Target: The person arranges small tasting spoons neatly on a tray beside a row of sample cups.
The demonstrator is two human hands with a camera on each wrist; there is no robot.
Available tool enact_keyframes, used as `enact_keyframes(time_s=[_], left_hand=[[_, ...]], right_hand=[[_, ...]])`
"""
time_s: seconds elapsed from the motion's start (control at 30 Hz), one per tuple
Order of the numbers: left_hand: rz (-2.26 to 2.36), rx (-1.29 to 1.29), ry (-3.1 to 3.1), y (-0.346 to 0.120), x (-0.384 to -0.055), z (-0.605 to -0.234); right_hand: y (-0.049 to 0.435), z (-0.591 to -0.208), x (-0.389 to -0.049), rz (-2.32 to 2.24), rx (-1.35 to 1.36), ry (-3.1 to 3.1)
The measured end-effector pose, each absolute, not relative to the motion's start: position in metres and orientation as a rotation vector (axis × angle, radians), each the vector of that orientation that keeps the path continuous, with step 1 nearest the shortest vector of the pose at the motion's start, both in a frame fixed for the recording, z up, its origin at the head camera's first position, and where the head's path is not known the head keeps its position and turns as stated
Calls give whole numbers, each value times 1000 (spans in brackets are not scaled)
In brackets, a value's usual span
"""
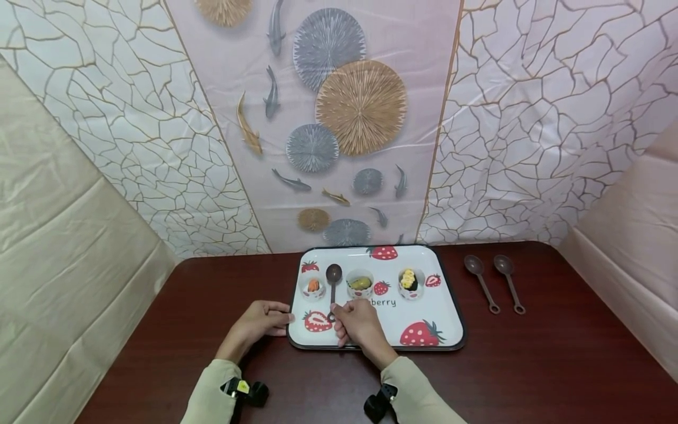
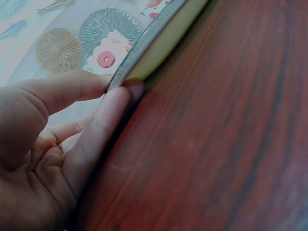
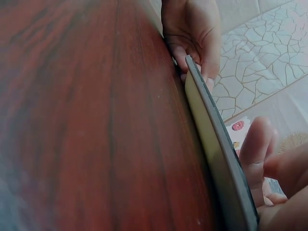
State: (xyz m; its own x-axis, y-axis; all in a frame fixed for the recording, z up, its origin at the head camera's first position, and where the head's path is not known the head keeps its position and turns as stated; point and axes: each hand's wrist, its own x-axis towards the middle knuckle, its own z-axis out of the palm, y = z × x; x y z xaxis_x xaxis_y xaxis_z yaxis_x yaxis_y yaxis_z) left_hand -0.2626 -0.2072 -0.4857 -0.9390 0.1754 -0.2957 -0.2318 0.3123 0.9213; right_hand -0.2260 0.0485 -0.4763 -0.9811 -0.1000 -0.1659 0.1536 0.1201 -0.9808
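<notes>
A white tray (image 1: 450, 318) with strawberry prints and a dark rim lies on the table. My left hand (image 1: 259, 324) pinches its left edge; in the left wrist view the thumb is above the rim (image 2: 159, 48) and fingers are beneath. Over the tray's front part, my right hand (image 1: 362, 324) pinches the handle end of a dark brown spoon (image 1: 333, 274), whose bowl points away from me. That spoon lies between a small cup (image 1: 313, 295) of orange food and a cup (image 1: 360, 294) of green food. Farther right on the tray stands a cup (image 1: 418, 288) with yellow and black food.
Two more brown spoons, one nearer the tray (image 1: 479, 277) and one farther right (image 1: 509, 280), lie on the dark red wooden table (image 1: 561, 353). A patterned cloth (image 1: 339, 194) hangs behind the table's back edge.
</notes>
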Motion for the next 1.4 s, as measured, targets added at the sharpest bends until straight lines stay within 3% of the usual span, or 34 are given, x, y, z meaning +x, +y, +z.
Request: enact_keyframes(time_s=[0.4,0.93,1.4], left_hand=[[1658,-44,2242,-206,-258,-483],[1660,-46,2251,-206,-263,-483],[1657,-50,2244,-209,-263,-483]], right_hand=[[61,-470,-226,-1849,-73,2189],[116,-416,-229,-1784,30,2461],[185,-417,-223,-1587,229,2747]])
